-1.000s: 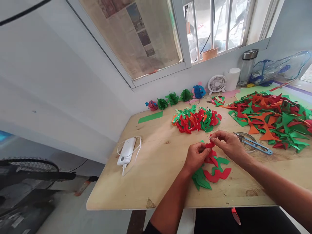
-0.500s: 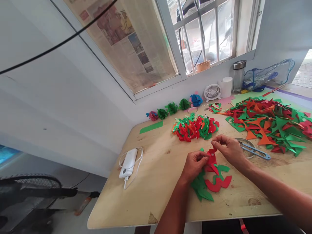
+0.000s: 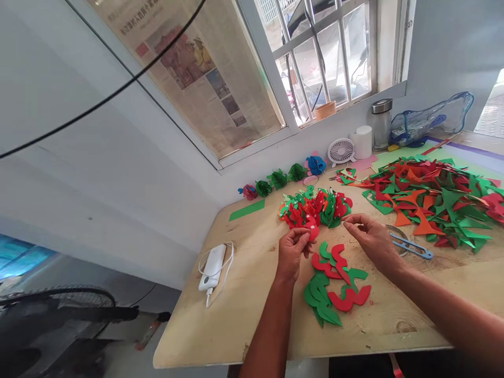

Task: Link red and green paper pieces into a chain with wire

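Note:
My left hand (image 3: 292,256) pinches a red paper cutout (image 3: 314,231) that bears a small white square. It is held at the near edge of a heap of red and green cutouts (image 3: 334,210), several of them with similar white squares. To the right, the thumb and fingertips of my right hand (image 3: 370,240) are pressed together; whatever may be between them is too small to make out. Below and between both hands lie loose wavy red cutouts (image 3: 348,301) and green cutouts (image 3: 321,302) on the wooden table (image 3: 260,310).
A blue cutter (image 3: 413,247) and a roll of tape (image 3: 398,233) lie beside my right wrist. Red, green and orange paper scraps (image 3: 444,199) are piled at right. A power bank (image 3: 212,266) with a white cable sits at left. Along the wall stands a small fan (image 3: 340,151).
My left hand has moved left and up with the red cutout, toward the heap. The hands are farther apart, and the red and green cutouts below show more. The view has shifted slightly.

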Action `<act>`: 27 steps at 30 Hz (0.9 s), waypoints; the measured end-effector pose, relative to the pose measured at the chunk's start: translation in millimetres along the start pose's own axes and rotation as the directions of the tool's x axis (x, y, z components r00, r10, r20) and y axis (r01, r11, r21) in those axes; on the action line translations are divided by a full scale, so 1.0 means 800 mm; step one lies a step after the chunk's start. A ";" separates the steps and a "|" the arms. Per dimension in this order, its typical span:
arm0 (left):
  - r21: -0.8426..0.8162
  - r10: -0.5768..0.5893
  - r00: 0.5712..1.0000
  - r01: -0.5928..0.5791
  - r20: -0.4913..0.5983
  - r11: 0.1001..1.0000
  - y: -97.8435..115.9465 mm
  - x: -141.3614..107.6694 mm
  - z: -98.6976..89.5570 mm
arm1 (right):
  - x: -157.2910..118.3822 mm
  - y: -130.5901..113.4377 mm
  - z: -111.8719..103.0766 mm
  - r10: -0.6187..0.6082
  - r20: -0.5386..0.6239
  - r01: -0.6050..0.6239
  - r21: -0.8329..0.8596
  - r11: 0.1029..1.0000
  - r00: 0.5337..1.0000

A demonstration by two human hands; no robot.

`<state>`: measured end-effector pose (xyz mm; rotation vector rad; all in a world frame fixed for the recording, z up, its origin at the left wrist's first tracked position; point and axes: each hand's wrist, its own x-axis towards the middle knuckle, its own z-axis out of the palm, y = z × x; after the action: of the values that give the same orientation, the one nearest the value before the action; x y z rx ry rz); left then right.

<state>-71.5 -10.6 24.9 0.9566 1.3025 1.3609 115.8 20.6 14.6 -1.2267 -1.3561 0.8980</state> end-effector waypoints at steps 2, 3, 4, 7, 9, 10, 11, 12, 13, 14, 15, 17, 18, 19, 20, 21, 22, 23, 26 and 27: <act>-0.010 0.038 0.999 -0.039 -0.039 0.999 0.012 0.014 0.004 | 0.000 -0.001 0.000 0.018 0.012 -0.019 0.021 1.000 1.000; -0.009 0.056 0.997 -0.057 -0.058 0.998 0.017 0.023 0.006 | 0.000 -0.001 0.000 0.029 0.016 -0.030 0.028 0.999 0.999; -0.003 0.071 0.994 -0.071 -0.085 0.997 0.020 0.033 0.008 | 0.000 -0.001 0.000 0.041 0.020 -0.041 0.030 0.999 0.999; 0.097 0.080 0.982 -0.063 -0.173 0.993 0.018 0.060 0.011 | 0.000 -0.002 -0.001 0.066 0.027 -0.066 0.019 0.998 0.997; 0.137 0.084 0.976 -0.057 -0.199 0.989 0.010 0.069 0.010 | 0.001 -0.003 -0.002 0.084 0.028 -0.085 0.015 0.996 0.996; 0.157 0.092 0.974 -0.060 -0.207 0.986 0.004 0.069 0.008 | 0.001 -0.004 -0.003 0.094 0.029 -0.095 0.018 0.995 0.995; 0.180 0.105 0.971 -0.066 -0.214 0.981 -0.002 0.067 0.007 | 0.002 -0.004 -0.003 0.103 0.031 -0.104 0.022 0.994 0.994; 0.205 0.116 0.971 -0.072 -0.210 0.976 -0.008 0.063 0.005 | 0.002 -0.003 -0.003 0.110 0.033 -0.111 0.026 0.993 0.993; 0.229 0.126 0.972 -0.080 -0.196 0.970 -0.013 0.058 0.003 | 0.002 -0.002 -0.002 0.115 0.035 -0.116 0.028 0.993 0.993; 0.252 0.133 0.976 -0.087 -0.173 0.964 -0.017 0.053 0.002 | 0.003 -0.001 -0.002 0.117 0.038 -0.118 0.031 0.992 0.992; 0.270 0.133 0.981 -0.091 -0.143 0.959 -0.019 0.048 0.002 | 0.003 0.000 -0.001 0.117 0.045 -0.118 0.032 0.992 0.992; 0.318 0.126 0.991 -0.106 -0.044 0.942 -0.021 0.039 0.003 | 0.003 0.002 0.000 0.111 0.062 -0.114 0.038 0.993 0.992; 0.352 0.121 0.992 -0.123 0.028 0.928 -0.022 0.036 0.004 | 0.003 0.003 0.001 0.107 0.071 -0.111 0.043 0.993 0.992; 0.425 0.120 0.983 -0.169 0.139 0.890 -0.021 0.033 0.006 | 0.003 0.003 0.001 0.104 0.076 -0.108 0.045 0.993 0.992; 0.490 0.111 0.963 -0.223 0.247 0.843 -0.021 0.032 0.009 | 0.003 0.004 0.001 0.103 0.076 -0.107 0.044 0.993 0.992; 0.541 0.103 0.939 -0.277 0.329 0.794 -0.021 0.031 0.012 | 0.003 0.004 0.002 0.102 0.072 -0.105 0.040 0.994 0.992; 0.583 0.092 0.913 -0.329 0.397 0.743 -0.021 0.030 0.015 | 0.003 0.004 0.002 0.099 0.068 -0.102 0.036 0.994 0.993; 0.615 0.082 0.888 -0.377 0.452 0.692 -0.022 0.029 0.017 | 0.003 0.004 0.002 0.095 0.064 -0.097 0.032 0.995 0.993; 0.685 0.069 0.833 -0.496 0.549 0.534 -0.026 0.026 0.024 | 0.003 0.005 0.003 0.080 0.069 -0.082 0.040 0.996 0.994; 0.706 0.065 0.822 -0.523 0.565 0.477 -0.027 0.025 0.026 | 0.003 0.005 0.004 0.079 0.073 -0.082 0.044 0.996 0.994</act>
<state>-53.0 11.9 3.8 2.1583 1.4297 0.5438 113.7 24.4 10.7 -1.2304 -1.3413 1.0333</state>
